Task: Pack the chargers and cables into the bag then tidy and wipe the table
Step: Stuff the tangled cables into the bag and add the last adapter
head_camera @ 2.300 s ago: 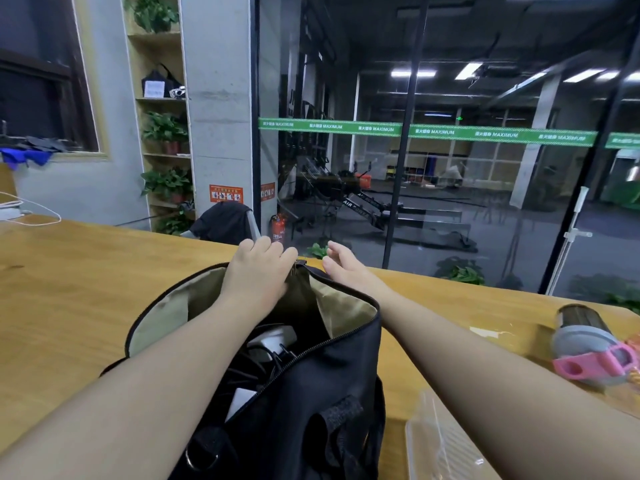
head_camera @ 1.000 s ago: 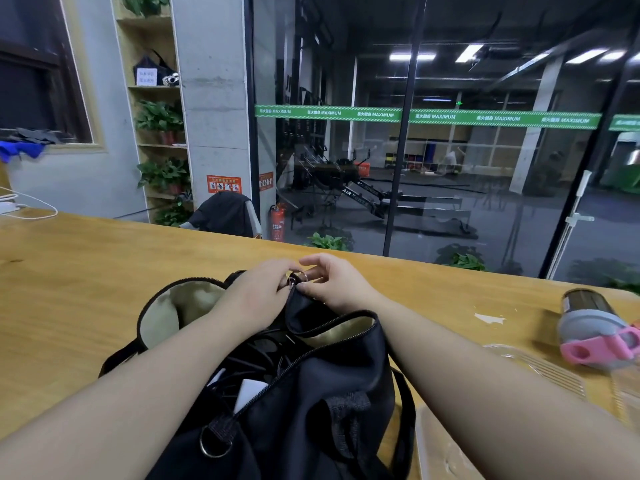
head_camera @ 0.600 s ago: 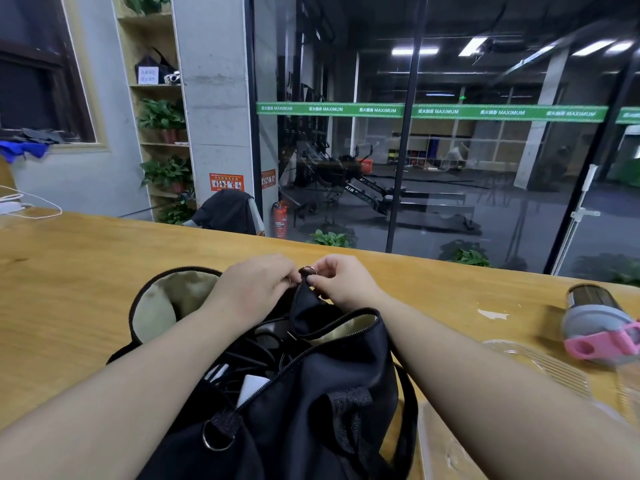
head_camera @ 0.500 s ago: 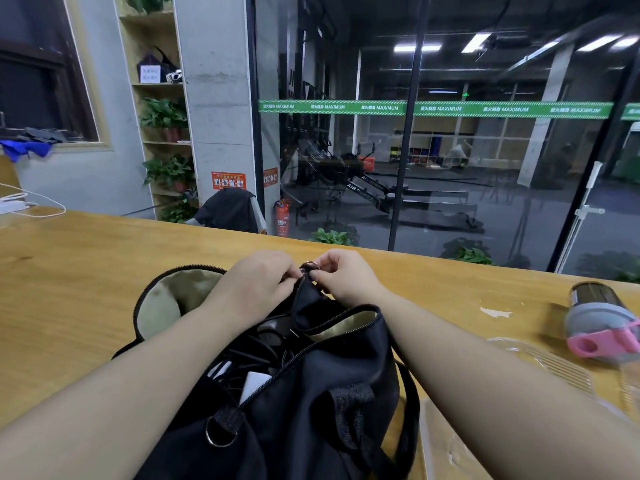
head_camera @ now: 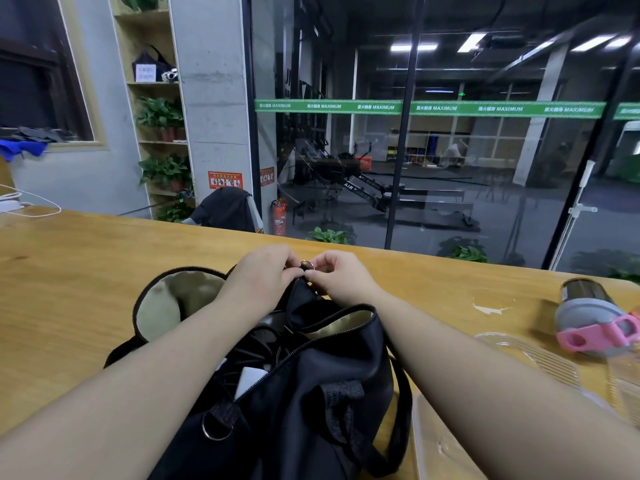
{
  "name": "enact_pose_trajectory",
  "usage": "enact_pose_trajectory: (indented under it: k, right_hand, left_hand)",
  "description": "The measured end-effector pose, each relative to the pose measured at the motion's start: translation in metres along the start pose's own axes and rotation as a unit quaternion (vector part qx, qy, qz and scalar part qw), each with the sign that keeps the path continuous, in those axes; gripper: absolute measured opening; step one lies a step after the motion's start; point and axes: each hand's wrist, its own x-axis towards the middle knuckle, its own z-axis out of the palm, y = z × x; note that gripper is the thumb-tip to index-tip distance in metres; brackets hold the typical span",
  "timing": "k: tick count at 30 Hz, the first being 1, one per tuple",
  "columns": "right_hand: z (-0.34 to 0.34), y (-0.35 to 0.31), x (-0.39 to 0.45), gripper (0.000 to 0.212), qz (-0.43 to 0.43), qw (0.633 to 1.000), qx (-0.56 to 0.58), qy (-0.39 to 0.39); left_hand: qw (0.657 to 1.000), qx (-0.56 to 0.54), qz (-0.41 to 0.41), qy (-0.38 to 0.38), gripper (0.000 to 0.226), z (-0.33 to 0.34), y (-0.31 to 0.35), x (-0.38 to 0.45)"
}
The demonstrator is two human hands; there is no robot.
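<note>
**Both hands gather at the zip end of the bag**

About two seconds back the two hands lay spread on the far rim of the black fabric bag with the pale olive lining (head_camera: 311,393), holding its mouth wide. Now they have closed in on one spot at the bag's far end: the left hand (head_camera: 259,282) and the right hand (head_camera: 341,277) each pinch the bunched black cloth there, fingertips almost touching, with a small metal ring (head_camera: 307,265) showing between them (whether it is the zip pull or a strap ring is too small to tell). The far rim has been drawn up into a peak, and the opening looks narrower on the right than it did.

I judge that packing is about finished and closing has begun; the wiping of the table has not started.

The bag sits on the yellow wooden table (head_camera: 69,289), directly in front of the person, its mouth open toward the left, lining exposed. Inside, dark cables (head_camera: 256,344) tangle over a white flat charger block (head_camera: 251,381). A metal D-ring (head_camera: 216,426) hangs on its near side.

Right of the bag lie a clear ribbed plastic lid (head_camera: 540,362) and a grey bottle with a pink strap (head_camera: 588,320). Far left of the bag, a white cable (head_camera: 31,206) trails at the table's edge, not yet packed.
</note>
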Motion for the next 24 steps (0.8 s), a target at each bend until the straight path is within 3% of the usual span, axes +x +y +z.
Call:
enact_pose_trajectory:
  k: [7, 12, 16, 20, 24]
  right_hand:
    - [0.003, 0.001, 0.001, 0.022, -0.003, 1.0, -0.022, -0.001]
    - [-0.003, -0.001, 0.004, 0.022, 0.012, 0.998, -0.053, 0.027]
    - [-0.015, -0.001, 0.011, 0.009, 0.026, 0.988, -0.135, 0.069]
    - [-0.018, 0.009, 0.018, 0.003, 0.045, 0.979, -0.165, 0.113]
    - [-0.016, 0.013, 0.021, 0.011, 0.064, 0.97, -0.187, 0.141]
  left_hand:
    - [0.995, -0.05, -0.086, -0.023, 0.017, -0.001, 0.002, 0.006]
    - [0.998, 0.028, 0.053, -0.032, 0.015, -0.017, 0.002, 0.0]
    - [0.984, 0.057, 0.168, 0.0, 0.017, -0.035, -0.008, -0.01]
    - [0.981, 0.055, 0.181, 0.041, 0.02, -0.054, -0.011, -0.023]
    - [0.985, -0.011, 0.155, 0.075, 0.02, -0.065, -0.009, -0.042]
